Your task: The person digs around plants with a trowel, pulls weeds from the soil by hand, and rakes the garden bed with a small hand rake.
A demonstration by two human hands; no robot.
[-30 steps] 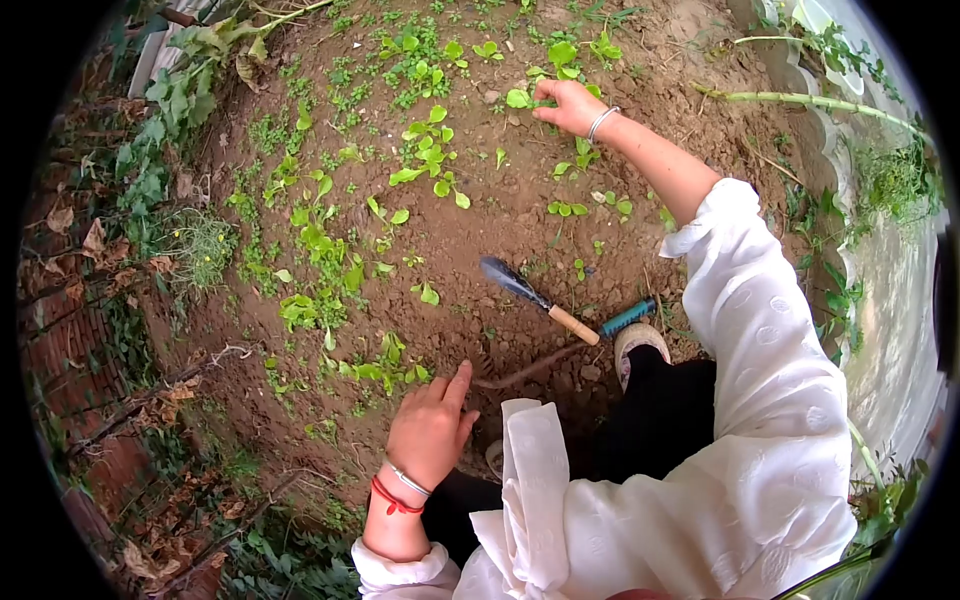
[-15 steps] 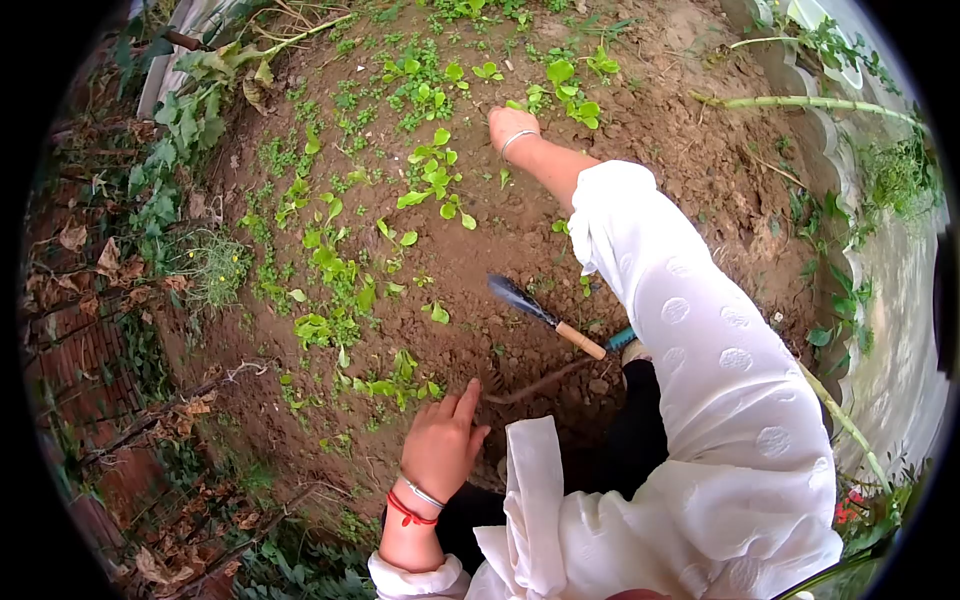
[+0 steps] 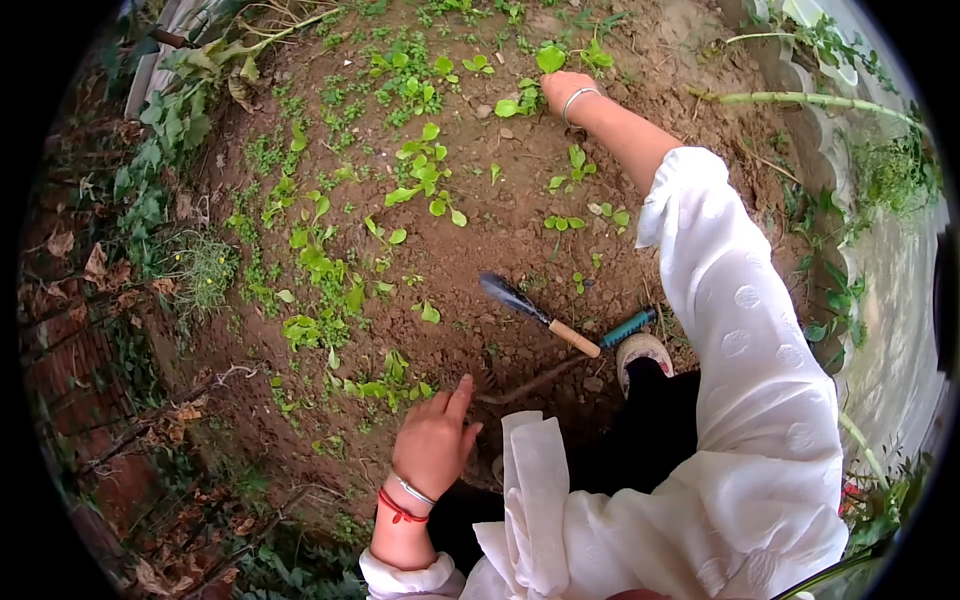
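Observation:
My right hand (image 3: pixel 567 92) is at the far side of the soil bed, its fingers curled down and mostly hidden under the hand. It covers part of a clump of leafy green seedlings; one bright leaf (image 3: pixel 550 59) shows just beyond it, and a leafy seedling (image 3: pixel 518 101) lies to its left. What the fingers grip is hidden. Nearer my body, my left hand (image 3: pixel 435 445) is held low with its fingers stretched out, beside a row of small seedlings (image 3: pixel 385 382). On the soil between the hands lies a trowel (image 3: pixel 545 319) with a dark blade and wooden handle.
Beside the trowel is a teal ribbed handle (image 3: pixel 629 327), next to my shoe (image 3: pixel 643 352). More seedlings (image 3: pixel 425 172) and small weeds grow across the bed. Dry stems and vines (image 3: pixel 130 270) line the left edge; a pale scalloped border (image 3: pixel 845 180) runs along the right.
My right hand has moved right and slightly farther away, onto the clump of seedlings. Seedlings it and the sleeve hid now show. The left hand has stayed nearly where it was.

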